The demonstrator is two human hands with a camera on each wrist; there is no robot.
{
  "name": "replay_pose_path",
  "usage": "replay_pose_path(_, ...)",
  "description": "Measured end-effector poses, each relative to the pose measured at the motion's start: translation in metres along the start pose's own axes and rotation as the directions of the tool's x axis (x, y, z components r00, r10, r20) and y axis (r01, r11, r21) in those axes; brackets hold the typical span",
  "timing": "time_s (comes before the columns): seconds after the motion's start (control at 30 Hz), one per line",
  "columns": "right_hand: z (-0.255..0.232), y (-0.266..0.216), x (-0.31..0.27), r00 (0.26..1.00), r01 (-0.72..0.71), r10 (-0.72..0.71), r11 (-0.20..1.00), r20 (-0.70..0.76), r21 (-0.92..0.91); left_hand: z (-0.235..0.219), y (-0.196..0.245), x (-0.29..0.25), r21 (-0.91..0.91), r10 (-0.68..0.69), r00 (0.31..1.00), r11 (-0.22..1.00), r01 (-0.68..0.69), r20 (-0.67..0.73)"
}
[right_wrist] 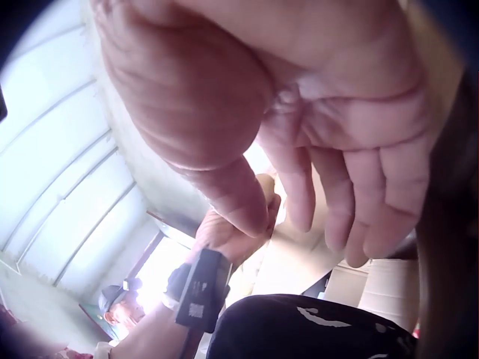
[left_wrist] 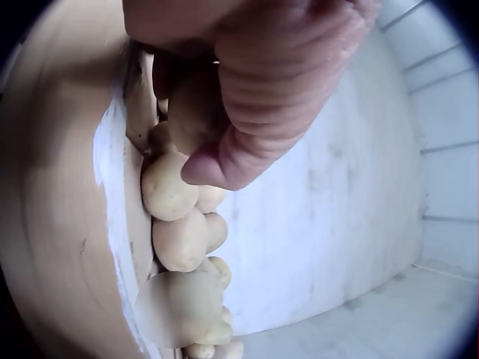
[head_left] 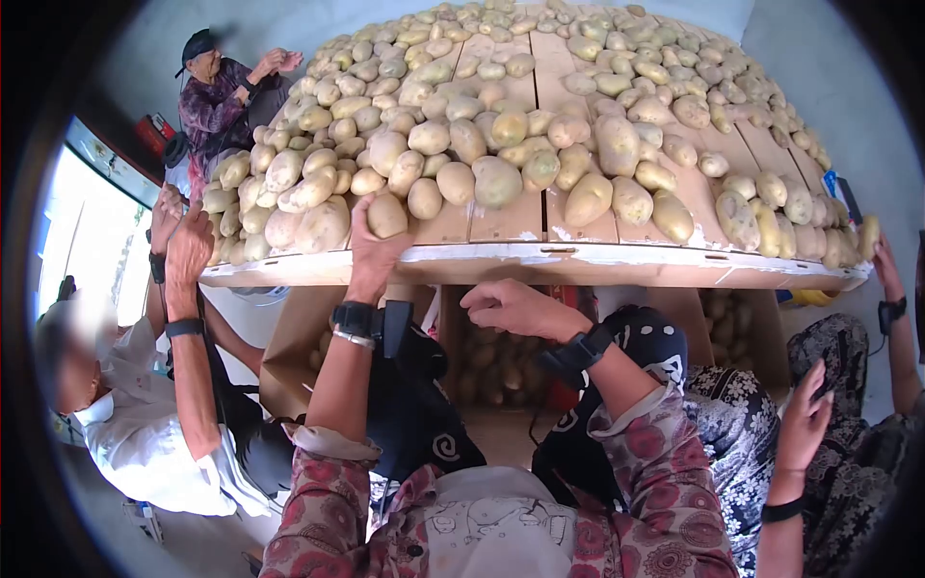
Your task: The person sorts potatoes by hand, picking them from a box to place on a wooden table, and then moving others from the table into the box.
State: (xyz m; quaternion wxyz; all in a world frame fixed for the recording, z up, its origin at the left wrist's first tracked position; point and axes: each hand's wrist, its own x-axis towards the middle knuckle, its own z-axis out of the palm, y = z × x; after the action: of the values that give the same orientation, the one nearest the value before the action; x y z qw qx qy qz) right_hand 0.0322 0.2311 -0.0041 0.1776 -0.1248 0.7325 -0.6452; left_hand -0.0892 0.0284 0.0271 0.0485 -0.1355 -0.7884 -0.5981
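In the head view the left hand (head_left: 378,252) grips a potato (head_left: 387,216) at the front edge of a potato-covered table (head_left: 501,254). Up close in the left wrist view, the thumb and fingers of this hand (left_wrist: 254,90) curl round a potato (left_wrist: 196,112), with other potatoes (left_wrist: 171,187) beside it. The right hand (head_left: 525,310) hovers below the table edge, fingers loosely bent and holding nothing. Seen from the right wrist, that hand (right_wrist: 299,127) has its fingers hanging loosely, and the left hand (right_wrist: 233,233) shows behind it.
Below the table stand cardboard boxes (head_left: 289,337) and a compartment with potatoes (head_left: 496,366). One person (head_left: 173,414) sits at the left, another (head_left: 217,106) at the far left corner. A third person's hands (head_left: 805,419) are at the right. Potatoes (head_left: 496,181) line the front edge.
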Motion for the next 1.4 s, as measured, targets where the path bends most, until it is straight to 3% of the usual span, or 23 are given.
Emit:
replay_pose_path(0.07,-0.001,-0.002,0.001,0.999,-0.033,0.033,0.998,-0.003,0.048,-0.012,0.017,-0.012,-0.357,-0.08,0.997,0.931,0.076,0.005)
replay_pose_path(0.13,-0.003,0.001,0.005,0.987,-0.152,0.158,0.968,-0.013,0.199,-0.027,0.028,-0.035,-0.388,-0.108,0.988,0.911,0.141,0.107)
replay_pose_path(0.2,0.001,0.0,0.005,0.986,-0.148,0.164,0.95,-0.037,0.274,-0.036,0.026,-0.061,-0.408,-0.145,0.97,0.887,0.216,0.197)
replay_pose_path(0.3,0.007,0.004,0.008,0.966,-0.223,0.259,0.821,0.006,0.526,-0.027,0.027,-0.08,-0.426,-0.14,0.823,0.8,0.422,0.55)
replay_pose_path(0.37,0.017,0.007,0.016,0.982,-0.167,0.187,0.762,0.035,0.625,-0.022,0.029,-0.084,-0.478,-0.11,0.706,0.663,0.577,0.699)
replay_pose_path(0.4,0.024,0.007,0.018,0.993,-0.105,0.115,0.716,0.032,0.691,-0.016,0.025,-0.086,-0.48,-0.112,0.706,0.658,0.58,0.699)
replay_pose_path(0.43,0.028,0.007,0.019,0.992,-0.11,0.123,0.716,0.03,0.69,-0.006,0.021,-0.087,-0.378,-0.166,0.7,0.743,0.552,0.694)
replay_pose_path(0.5,0.032,-0.007,0.016,0.984,-0.095,0.021,0.899,0.176,0.427,0.007,0.016,-0.091,-0.262,-0.192,0.675,0.819,0.51,0.712)
replay_pose_path(0.53,0.035,-0.001,0.018,0.985,-0.099,0.027,0.899,0.173,0.426,0.009,0.014,-0.09,-0.264,-0.191,0.672,0.816,0.514,0.716)
replay_pose_path(0.6,0.044,0.008,0.022,0.982,-0.184,0.078,0.628,0.175,0.756,0.01,0.007,-0.088,-0.221,-0.289,0.697,0.809,0.544,0.656)
replay_pose_path(0.67,0.044,0.008,0.023,0.989,-0.136,0.031,0.6,0.148,0.788,0.012,-0.002,-0.086,-0.247,-0.306,0.724,0.799,0.549,0.618)
replay_pose_path(0.73,0.041,0.007,0.024,0.976,-0.182,0.198,0.486,0.095,0.855,0.013,0.009,-0.083,-0.43,-0.334,0.746,0.653,0.624,0.576)
replay_pose_path(0.77,0.042,0.013,0.028,0.983,-0.154,0.159,0.459,0.09,0.875,0.011,0.004,-0.081,-0.448,-0.33,0.745,0.634,0.63,0.58)
replay_pose_path(0.87,0.038,0.018,0.031,0.995,-0.096,0.036,0.46,0.09,0.883,0.007,-0.006,-0.075,-0.425,-0.293,0.697,0.621,0.659,0.654)
replay_pose_path(0.93,0.035,-0.004,0.019,0.994,-0.101,0.076,0.448,0.075,0.888,0.009,-0.001,-0.076,-0.424,-0.268,0.686,0.62,0.66,0.676)
replay_pose_path(0.97,0.034,-0.007,0.013,0.992,-0.105,0.108,0.438,0.063,0.893,0.013,0.003,-0.079,-0.321,-0.257,0.739,0.778,0.541,0.623)
replay_pose_path(1.0,0.025,-0.003,0.01,0.985,-0.173,0.096,0.464,0.145,0.869,0.013,0.011,-0.082,-0.189,-0.24,0.784,0.892,0.41,0.572)
replay_pose_path(1.03,0.021,0.003,0.005,0.985,-0.169,0.114,0.465,0.13,0.869,0.007,0.02,-0.082,-0.163,-0.279,0.699,0.854,0.494,0.659)
replay_pose_path(1.07,0.016,-0.007,0.0,0.986,-0.153,0.127,0.47,0.105,0.869,0.008,0.002,-0.082,-0.158,-0.276,0.719,0.867,0.473,0.638)
replay_pose_path(1.2,-0.011,-0.014,-0.005,0.994,-0.033,-0.076,0.519,0.084,0.854,0.006,0.011,-0.083,-0.208,-0.344,0.689,0.785,0.584,0.638)
replay_pose_path(1.33,-0.045,-0.027,-0.015,0.944,0.076,-0.323,0.407,0.066,0.91,0.001,0.001,-0.076,-0.197,-0.39,0.637,0.731,0.653,0.665)
replay_pose_path(1.37,-0.056,-0.025,-0.02,0.906,0.142,-0.423,0.365,0.028,0.92,0.001,-0.003,-0.076,-0.293,-0.376,0.69,0.704,0.647,0.618)
replay_pose_path(1.4,-0.064,-0.03,-0.027,0.927,0.2,-0.365,0.298,-0.083,0.933,0.002,-0.003,-0.076,-0.383,-0.364,0.738,0.676,0.629,0.568)
